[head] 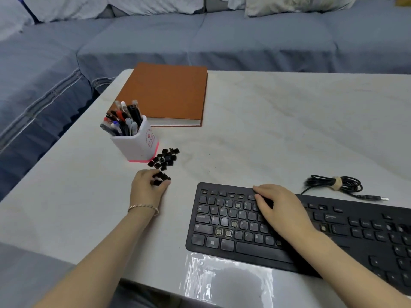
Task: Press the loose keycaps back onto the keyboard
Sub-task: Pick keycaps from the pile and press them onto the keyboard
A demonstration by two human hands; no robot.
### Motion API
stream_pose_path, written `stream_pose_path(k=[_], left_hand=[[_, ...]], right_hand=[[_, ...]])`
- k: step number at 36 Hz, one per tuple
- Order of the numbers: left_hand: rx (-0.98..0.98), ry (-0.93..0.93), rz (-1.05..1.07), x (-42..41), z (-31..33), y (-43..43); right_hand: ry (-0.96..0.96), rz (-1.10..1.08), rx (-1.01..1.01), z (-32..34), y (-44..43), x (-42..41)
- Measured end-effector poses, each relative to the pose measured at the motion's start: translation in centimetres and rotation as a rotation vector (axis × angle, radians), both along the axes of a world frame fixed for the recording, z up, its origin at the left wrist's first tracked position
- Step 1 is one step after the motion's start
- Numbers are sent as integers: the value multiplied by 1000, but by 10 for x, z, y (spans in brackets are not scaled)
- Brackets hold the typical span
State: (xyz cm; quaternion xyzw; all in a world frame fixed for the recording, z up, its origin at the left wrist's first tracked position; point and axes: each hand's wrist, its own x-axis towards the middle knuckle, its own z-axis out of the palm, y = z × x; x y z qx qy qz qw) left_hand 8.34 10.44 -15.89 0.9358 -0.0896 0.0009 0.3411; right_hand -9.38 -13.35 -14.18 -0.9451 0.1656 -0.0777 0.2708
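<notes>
Table (266,130): keyboard (255,252); keycaps (163,160); pen cup (135,145); notebook (164,94); cable (333,184)

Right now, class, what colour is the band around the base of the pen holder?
Pink; the pen holder itself is white. Head view shows it.

Under my right hand (282,210) the middle keys of the keyboard (222,221) are hidden, and whether a cap lies beneath its fingertips cannot be told. To the right of that hand the keyboard runs off the picture's edge. Key legends are blurred. My left hand (148,190) curls over some loose keycaps (163,160), hiding their count; their legends are too small to read. Behind both grips, my forearms are cut off.
</notes>
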Motion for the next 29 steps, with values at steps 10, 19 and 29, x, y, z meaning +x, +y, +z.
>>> stream_pose_path(k=[10,19,29], left_hand=[[240,-52,-268,-37,0,-2],[466,-99,-313,-33,3,-2],[250,-34,-244,-36,-3,17]], right_hand=[[9,7,21,0,1,-1],[6,2,41,1,2,-3],[-8,-11,48,-1,3,-4]])
